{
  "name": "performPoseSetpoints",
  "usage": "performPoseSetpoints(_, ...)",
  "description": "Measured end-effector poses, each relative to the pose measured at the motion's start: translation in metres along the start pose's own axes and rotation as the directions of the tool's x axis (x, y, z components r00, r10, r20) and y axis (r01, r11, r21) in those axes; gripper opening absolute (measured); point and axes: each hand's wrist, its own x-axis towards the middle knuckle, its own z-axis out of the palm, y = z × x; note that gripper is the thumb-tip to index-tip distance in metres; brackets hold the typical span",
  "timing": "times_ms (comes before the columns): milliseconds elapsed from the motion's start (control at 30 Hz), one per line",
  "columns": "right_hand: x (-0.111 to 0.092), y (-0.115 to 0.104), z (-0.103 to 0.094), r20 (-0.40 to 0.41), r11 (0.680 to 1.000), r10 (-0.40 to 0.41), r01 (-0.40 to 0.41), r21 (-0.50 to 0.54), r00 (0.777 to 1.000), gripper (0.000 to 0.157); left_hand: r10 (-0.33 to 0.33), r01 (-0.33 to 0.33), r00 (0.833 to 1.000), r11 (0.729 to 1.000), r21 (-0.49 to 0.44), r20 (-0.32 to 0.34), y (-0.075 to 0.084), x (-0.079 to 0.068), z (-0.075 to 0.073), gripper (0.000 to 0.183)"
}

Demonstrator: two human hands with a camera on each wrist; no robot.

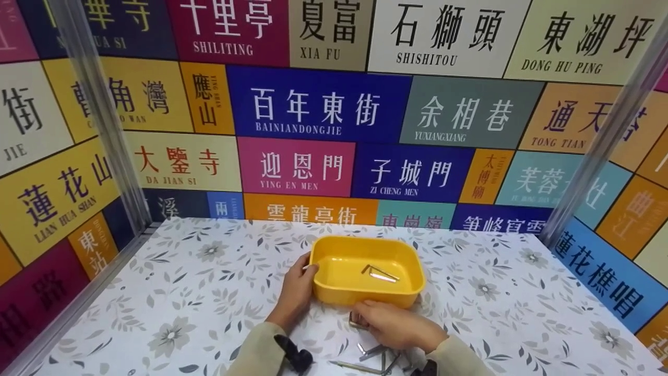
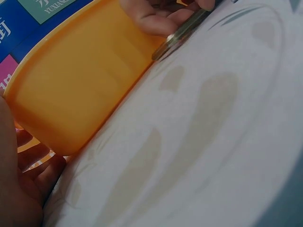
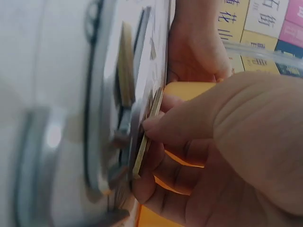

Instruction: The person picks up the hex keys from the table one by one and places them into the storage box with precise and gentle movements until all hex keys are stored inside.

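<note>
A yellow plastic box (image 1: 360, 297) stands on the cloth, with a couple of L-shaped hex keys (image 1: 386, 274) lying on its floor. My left hand (image 1: 296, 284) grips the box at its left end, thumb at the rim and fingers along the outside wall. Just in front of the near wall, my right hand (image 1: 396, 322) pinches a brass-toned hex key (image 3: 141, 158) between thumb and fingers. In the left wrist view this hex key (image 2: 166, 48) is low beside the foot of the box. Part of it is hidden by the fingers.
Several loose hex keys (image 1: 373, 352) lie on the cloth below my right hand, close to the right sleeve (image 1: 459, 360). The table (image 1: 172, 292) has a white leaf-patterned cover. Panels with printed signs (image 1: 318, 104) enclose it behind and at the sides.
</note>
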Motion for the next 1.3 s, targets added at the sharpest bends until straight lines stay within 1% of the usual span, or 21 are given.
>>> performPoseSetpoints(67, -0.001, 0.001, -0.001, -0.013, 0.999, -0.014, 0.015, 0.045, 1.0, 0.011, -0.002, 0.002, 1.0, 1.0, -0.003, -0.002, -0.002, 0.0, 0.0, 0.052)
performPoseSetpoints(133, -0.001, 0.0, -0.001, -0.037, 0.996, -0.044, 0.047, 0.072, 0.998, 0.008, -0.004, 0.004, 1.0, 1.0, 0.001, -0.002, -0.003, -0.001, -0.001, 0.053)
performPoseSetpoints(267, -0.003, -0.001, -0.004, -0.083, 0.987, -0.124, 0.132, 0.096, 0.989, 0.014, 0.017, -0.017, 1.0, 1.0, 0.007, -0.002, -0.003, -0.001, -0.002, 0.053)
performPoseSetpoints(300, -0.003, -0.001, -0.005, -0.091, 0.984, -0.139, 0.148, 0.103, 0.986, 0.017, 0.02, -0.02, 1.0, 1.0, 0.009, -0.001, -0.003, -0.001, -0.002, 0.053)
performPoseSetpoints(367, -0.004, -0.002, -0.009, -0.099, 0.979, -0.156, 0.167, 0.114, 0.983, 0.02, 0.046, -0.046, 0.999, 0.999, 0.013, -0.005, -0.004, -0.002, -0.003, 0.051)
performPoseSetpoints(533, -0.006, -0.004, -0.019, -0.075, 0.975, -0.124, 0.135, 0.174, 0.989, 0.025, 0.07, -0.07, 0.997, 0.997, 0.014, -0.01, -0.005, -0.002, -0.002, 0.05)
performPoseSetpoints(600, -0.008, -0.004, -0.023, -0.072, 0.974, -0.107, 0.119, 0.195, 0.992, 0.025, 0.046, -0.046, 0.999, 0.999, 0.008, -0.003, -0.005, -0.001, -0.001, 0.051)
performPoseSetpoints(667, -0.01, -0.005, -0.028, -0.091, 0.973, -0.102, 0.118, 0.196, 0.991, 0.024, 0.024, -0.024, 1.0, 1.0, 0.002, 0.002, -0.003, -0.001, 0.0, 0.052)
performPoseSetpoints(767, -0.012, -0.004, -0.034, -0.148, 0.973, -0.115, 0.141, 0.181, 0.982, 0.024, -0.005, 0.005, 1.0, 1.0, -0.009, 0.007, -0.001, -0.001, 0.001, 0.053)
performPoseSetpoints(867, -0.014, -0.002, -0.041, -0.211, 0.973, -0.114, 0.151, 0.173, 0.971, 0.025, -0.004, 0.004, 1.0, 1.0, -0.006, 0.006, -0.001, 0.0, 0.0, 0.051)
performPoseSetpoints(1000, -0.014, 0.005, -0.049, -0.269, 0.976, -0.083, 0.133, 0.174, 0.96, 0.026, 0.003, -0.003, 1.0, 1.0, 0.002, 0.012, -0.001, 0.0, 0.0, 0.05)
performPoseSetpoints(1167, -0.01, 0.017, -0.057, -0.291, 0.978, -0.073, 0.126, 0.166, 0.954, 0.023, 0.015, -0.015, 1.0, 1.0, 0.009, 0.003, -0.001, -0.001, 0.0, 0.051)
performPoseSetpoints(1300, -0.002, 0.026, -0.061, -0.28, 0.982, -0.06, 0.108, 0.158, 0.958, 0.022, 0.003, -0.003, 1.0, 1.0, 0.009, 0.003, 0.002, -0.001, -0.001, 0.052)
